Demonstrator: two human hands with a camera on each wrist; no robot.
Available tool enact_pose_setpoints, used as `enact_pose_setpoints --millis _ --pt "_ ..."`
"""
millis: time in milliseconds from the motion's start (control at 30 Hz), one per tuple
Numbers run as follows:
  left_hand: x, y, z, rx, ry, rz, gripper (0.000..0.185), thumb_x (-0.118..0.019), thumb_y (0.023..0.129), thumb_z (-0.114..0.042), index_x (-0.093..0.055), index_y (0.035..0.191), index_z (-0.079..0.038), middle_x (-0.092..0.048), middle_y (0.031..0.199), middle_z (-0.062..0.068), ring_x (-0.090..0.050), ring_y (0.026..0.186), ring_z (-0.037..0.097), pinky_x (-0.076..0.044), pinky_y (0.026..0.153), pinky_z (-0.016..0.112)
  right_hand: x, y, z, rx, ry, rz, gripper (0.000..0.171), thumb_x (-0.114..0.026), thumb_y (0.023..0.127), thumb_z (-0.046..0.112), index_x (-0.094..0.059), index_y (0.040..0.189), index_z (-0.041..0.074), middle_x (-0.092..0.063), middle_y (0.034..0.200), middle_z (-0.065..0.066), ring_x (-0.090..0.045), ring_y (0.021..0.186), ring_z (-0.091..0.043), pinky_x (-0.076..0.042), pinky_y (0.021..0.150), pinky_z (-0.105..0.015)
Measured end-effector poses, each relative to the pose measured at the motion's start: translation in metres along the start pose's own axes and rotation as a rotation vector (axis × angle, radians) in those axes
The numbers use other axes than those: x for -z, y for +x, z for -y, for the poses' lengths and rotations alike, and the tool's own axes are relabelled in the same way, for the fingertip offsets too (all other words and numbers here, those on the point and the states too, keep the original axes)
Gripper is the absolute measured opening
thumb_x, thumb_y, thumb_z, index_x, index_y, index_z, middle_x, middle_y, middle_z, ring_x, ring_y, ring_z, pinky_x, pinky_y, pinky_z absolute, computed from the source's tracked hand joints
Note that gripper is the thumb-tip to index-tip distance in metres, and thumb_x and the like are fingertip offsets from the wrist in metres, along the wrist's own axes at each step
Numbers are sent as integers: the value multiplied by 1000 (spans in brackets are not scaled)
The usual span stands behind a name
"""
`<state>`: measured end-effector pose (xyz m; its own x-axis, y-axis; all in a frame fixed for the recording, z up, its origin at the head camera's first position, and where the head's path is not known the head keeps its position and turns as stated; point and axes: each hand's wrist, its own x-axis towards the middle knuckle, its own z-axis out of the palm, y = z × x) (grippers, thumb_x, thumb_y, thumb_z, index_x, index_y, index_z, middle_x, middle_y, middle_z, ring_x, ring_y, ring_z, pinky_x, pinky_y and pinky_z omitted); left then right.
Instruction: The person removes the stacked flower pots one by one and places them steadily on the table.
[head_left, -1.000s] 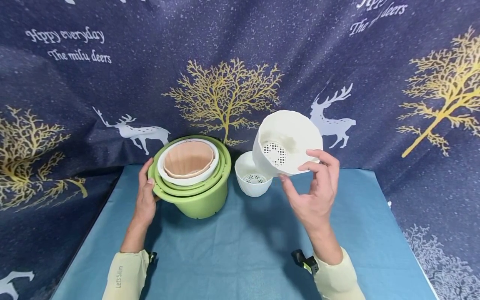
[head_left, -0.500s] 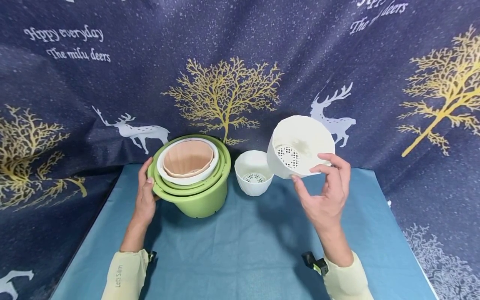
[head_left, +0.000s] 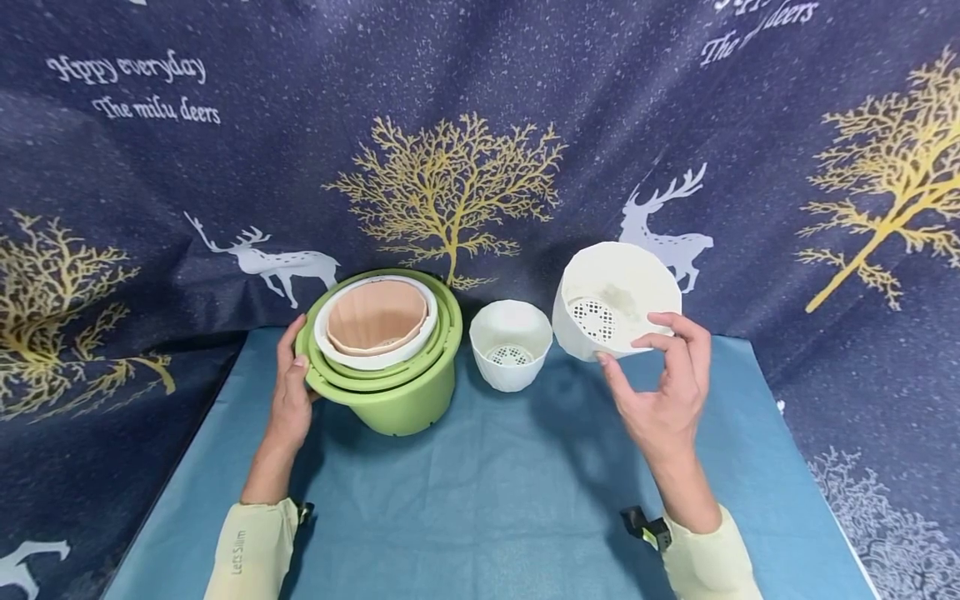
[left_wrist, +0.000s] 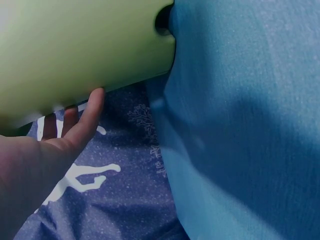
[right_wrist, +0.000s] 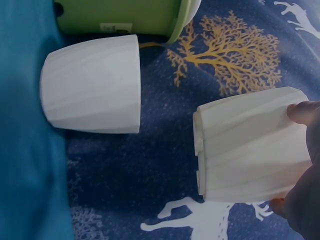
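My right hand (head_left: 670, 392) pinches the near rim of a white faceted flower pot (head_left: 581, 333), thumb outside and fingers reaching in. The pot is raised and tilted, its mouth facing me and its holed bottom showing. In the right wrist view, the pot's base (right_wrist: 198, 150) is clear of the tabletop. My left hand (head_left: 291, 400) grips the left rim of a green flower pot (head_left: 405, 408), the thumb at the rim. Its other fingers (left_wrist: 90, 107) lie along the outer wall in the left wrist view. Nested inside are another green pot, a white pot (head_left: 322, 333) and a pinkish pot (head_left: 375, 312).
A smaller white flower pot (head_left: 506, 375) with a holed bottom stands upright between the green stack and the raised pot. Blue cloth (head_left: 465, 500) covers the table. Behind it hangs a dark blue curtain (head_left: 465, 67) with trees and deer.
My right hand has carried the white flower pot to the right and slightly down, away from the smaller white pot, which it earlier overlapped. The left hand and green stack have stayed put.
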<state>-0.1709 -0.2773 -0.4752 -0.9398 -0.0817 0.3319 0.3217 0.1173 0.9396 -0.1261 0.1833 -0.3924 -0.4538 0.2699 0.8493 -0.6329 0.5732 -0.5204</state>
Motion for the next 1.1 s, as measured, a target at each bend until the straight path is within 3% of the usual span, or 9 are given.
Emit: enact_pose_setpoints --millis 333,833,1100 --pt "0 0 0 5 4 2 56 -27 114 -27 -22 170 -22 -26 168 9 -48 130 12 -54 83 15 6 -13 -33 -34 -81 39 35 -92 73 16 -66 88 -3 -63 124 -24 -54 121 -40 -39 108 -34" --pt "0 -1 2 11 5 -8 56 -27 114 -27 -23 170 -22 -27 167 8 -51 126 12 -55 79 16 3 -25 -63 -47 -130 111 36 -94 72 15 -67 89 -2 -64 124 -24 -56 117 -42 -37 103 -27" --pt "1 1 1 6 1 3 56 -27 115 -27 -23 170 -22 -25 168 9 -49 128 12 -55 80 16 4 -32 -77 -88 -188 174 36 -95 74 14 -67 91 1 -65 125 -20 -58 119 -38 -40 101 -35"
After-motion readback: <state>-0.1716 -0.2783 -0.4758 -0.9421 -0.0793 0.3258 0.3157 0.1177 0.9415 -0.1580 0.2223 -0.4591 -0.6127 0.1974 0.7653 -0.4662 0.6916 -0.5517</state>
